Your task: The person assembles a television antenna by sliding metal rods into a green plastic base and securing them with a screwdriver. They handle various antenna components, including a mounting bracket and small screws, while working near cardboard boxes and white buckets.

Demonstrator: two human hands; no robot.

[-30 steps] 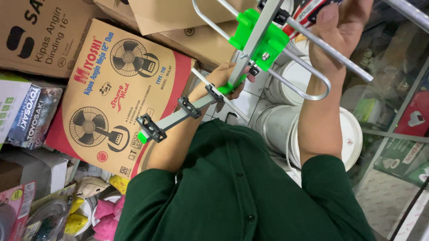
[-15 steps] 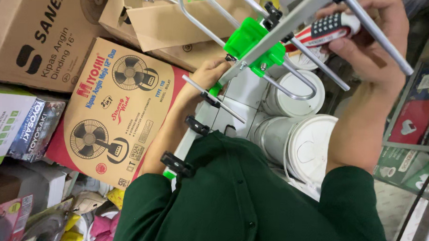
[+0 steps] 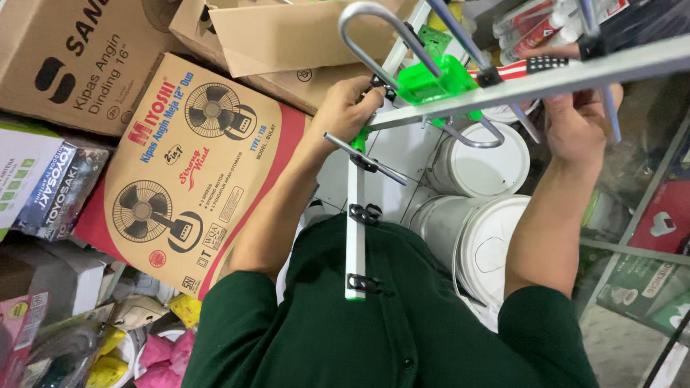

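Gripping an aerial [image 3: 471, 91], both hands work above the lap, held in the air with nothing under it. Left hand [image 3: 346, 110] curls its fingers round the joint where the short white boom [image 3: 355, 232] meets the long grey bar [image 3: 594, 69], beside the green plastic clamp [image 3: 433, 84]. Right hand [image 3: 577, 125] closes from below on the grey bar; a red-handled tool [image 3: 517, 68] lies along it, whether pinched there I cannot tell. A bent metal loop [image 3: 366, 34] stands up from the clamp. White buckets [image 3: 481, 237] sit below, a fan carton [image 3: 181, 173] to the left.

Judged: light and stiff, but gangly; thin rods bend easily and snag. Best held on the bars near the clamp, not by the rods or loop.
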